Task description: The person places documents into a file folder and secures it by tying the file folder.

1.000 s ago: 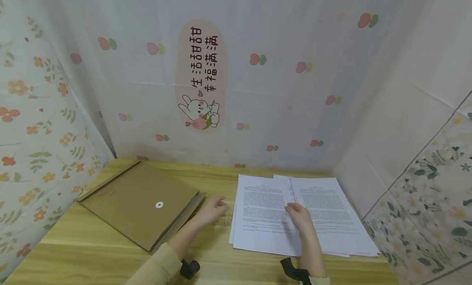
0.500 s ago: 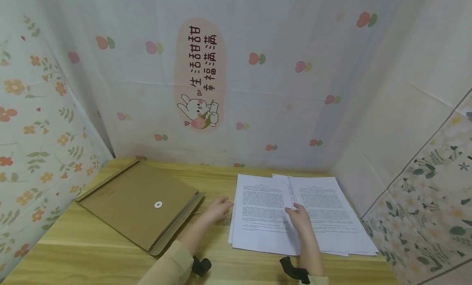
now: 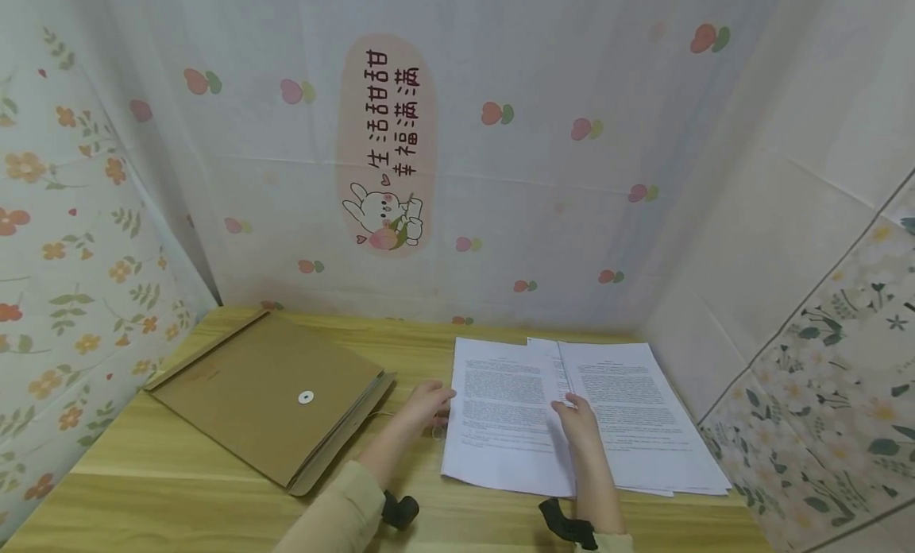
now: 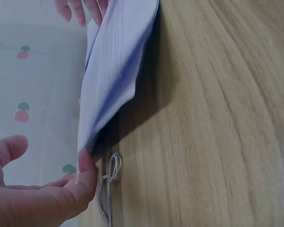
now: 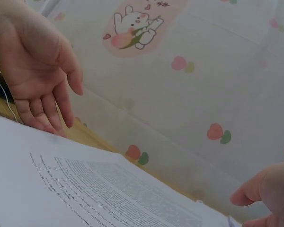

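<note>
A stack of printed sheets (image 3: 493, 458) lies in front of me, its near left corner bent up off the table in the left wrist view. My left hand (image 3: 422, 406) is at the stack's left edge; fingertips touch the sheets from below while the thumb (image 4: 12, 147) stands apart. At the opposite edge is my right hand (image 3: 582, 430), thumb and fingers spread beside the paper (image 5: 19, 146). A second set of printed sheets (image 3: 636, 410) lies under and right of the first. A thin looped string (image 4: 111, 172) lies beneath my left hand.
A brown cardboard document envelope (image 3: 250, 394) with a white button (image 3: 306, 397) lies at left, its flap edge (image 3: 343, 442) facing the left forearm. The wood-grain table (image 3: 457, 529) ends at a printed curtain (image 3: 500, 219) behind and at both sides.
My left hand has moved slightly right to the left stack's edge. That stack's left side has shifted and its near corner has lifted. The right hand has barely moved.
</note>
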{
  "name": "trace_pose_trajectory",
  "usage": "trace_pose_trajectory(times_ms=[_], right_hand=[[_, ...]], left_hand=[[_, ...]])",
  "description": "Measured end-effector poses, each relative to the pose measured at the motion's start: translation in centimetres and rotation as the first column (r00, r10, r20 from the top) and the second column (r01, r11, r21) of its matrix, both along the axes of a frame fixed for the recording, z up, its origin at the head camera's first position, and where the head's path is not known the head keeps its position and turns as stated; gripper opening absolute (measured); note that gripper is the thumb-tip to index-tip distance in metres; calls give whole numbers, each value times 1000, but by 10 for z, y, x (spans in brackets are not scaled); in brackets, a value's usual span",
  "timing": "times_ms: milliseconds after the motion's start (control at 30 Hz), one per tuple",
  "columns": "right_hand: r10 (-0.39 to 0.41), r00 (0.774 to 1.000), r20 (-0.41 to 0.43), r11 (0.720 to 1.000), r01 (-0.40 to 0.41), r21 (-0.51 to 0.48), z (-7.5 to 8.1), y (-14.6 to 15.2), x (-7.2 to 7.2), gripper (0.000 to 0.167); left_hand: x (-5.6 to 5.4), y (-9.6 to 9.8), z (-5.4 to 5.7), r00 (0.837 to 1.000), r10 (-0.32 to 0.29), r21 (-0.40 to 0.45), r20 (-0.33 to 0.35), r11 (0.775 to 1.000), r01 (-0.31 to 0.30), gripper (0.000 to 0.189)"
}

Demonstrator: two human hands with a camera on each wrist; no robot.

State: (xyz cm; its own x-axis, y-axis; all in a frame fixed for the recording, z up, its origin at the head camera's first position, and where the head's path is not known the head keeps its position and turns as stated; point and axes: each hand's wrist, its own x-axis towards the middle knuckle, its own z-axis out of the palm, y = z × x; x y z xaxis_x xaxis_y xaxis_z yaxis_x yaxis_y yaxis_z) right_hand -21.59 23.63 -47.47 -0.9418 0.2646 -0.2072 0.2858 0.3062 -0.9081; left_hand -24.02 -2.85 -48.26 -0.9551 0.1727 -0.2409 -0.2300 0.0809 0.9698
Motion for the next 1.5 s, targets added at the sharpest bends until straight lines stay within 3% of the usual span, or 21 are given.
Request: trace_pose_trajectory(times_ms=[100, 300, 533, 833, 967, 1133, 1267, 1400, 1500], right_hand=[[9, 1000, -16, 999, -10, -37, -1, -1, 1, 60], [12, 1000, -4, 998, -12, -59, -3, -7, 0, 57], [14, 1000, -6, 997, -14, -71, -2, -10, 0, 57], [27, 999, -24, 990, -30, -135, -3, -10, -1, 58], [30, 999, -14, 993, -31, -116, -5, -13, 0, 59], [27, 1000, 13, 994, -26, -106, -4, -16, 0, 59], [66, 997, -29, 988, -69, -139, 0, -18, 0, 57], [58, 995, -78, 965, -76, -251, 5, -22, 1, 48], [22, 994, -110, 920, -63, -387, 9, -25, 3, 44]], left_hand=[[-2, 5, -4, 1000, 1, -12, 10, 1000, -1, 56], [2, 13, -15, 998, -63, 20, -10, 998, 63, 39], [6, 11, -17, 997, -46, 10, -66, 999, 46, 42], [8, -3, -15, 995, -75, 167, -72, 982, 86, 47], [8, -8, -12, 994, -73, 214, -77, 973, 88, 49], [8, -11, -2, 995, -34, 259, -90, 964, 56, 50], [7, -13, 7, 993, 36, 279, -109, 960, -4, 51], [7, -17, 11, 985, 117, 315, -126, 946, -72, 50], [7, -19, 11, 976, 156, 361, -150, 928, -92, 49]])
